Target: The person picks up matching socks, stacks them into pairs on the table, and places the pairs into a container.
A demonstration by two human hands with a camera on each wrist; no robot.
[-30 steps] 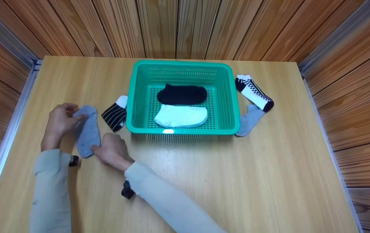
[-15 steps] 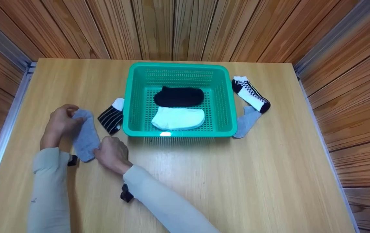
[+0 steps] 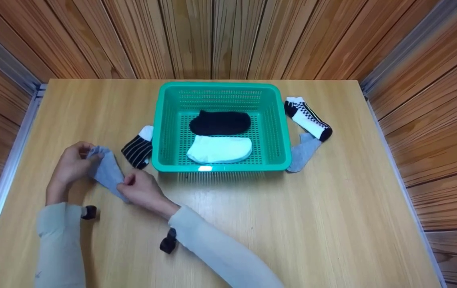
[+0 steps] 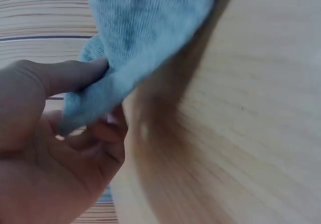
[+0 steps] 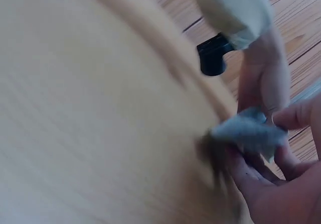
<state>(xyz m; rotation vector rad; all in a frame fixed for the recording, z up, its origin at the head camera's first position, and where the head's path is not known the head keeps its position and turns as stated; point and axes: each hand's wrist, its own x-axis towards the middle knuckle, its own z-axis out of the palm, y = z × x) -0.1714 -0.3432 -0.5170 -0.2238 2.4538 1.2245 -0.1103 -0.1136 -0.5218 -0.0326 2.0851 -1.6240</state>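
Between my two hands a light grey sock (image 3: 107, 170) is held at the left of the table. My left hand (image 3: 70, 166) pinches its upper end; in the left wrist view the thumb lies over the folded grey knit (image 4: 150, 28) with fingers curled beneath. Lower down, my right hand (image 3: 142, 190) pinches the sock's other end between thumb and fingers. The right wrist view shows that end (image 5: 248, 132) blurred in the fingers. Just beyond my hands lies a black sock with white stripes (image 3: 137, 148), beside the green basket (image 3: 220, 168).
Inside the basket lie a black sock (image 3: 220, 123) and a white sock (image 3: 219, 149). Right of it, a black-and-white checkered sock (image 3: 308, 118) overlaps another grey sock (image 3: 303, 154). Wood-plank walls (image 3: 228, 40) border the table's back and sides.
The grey sock, which lay flat on the table, is now lifted and slanted between both hands. Its lower end has shifted right with my right hand.
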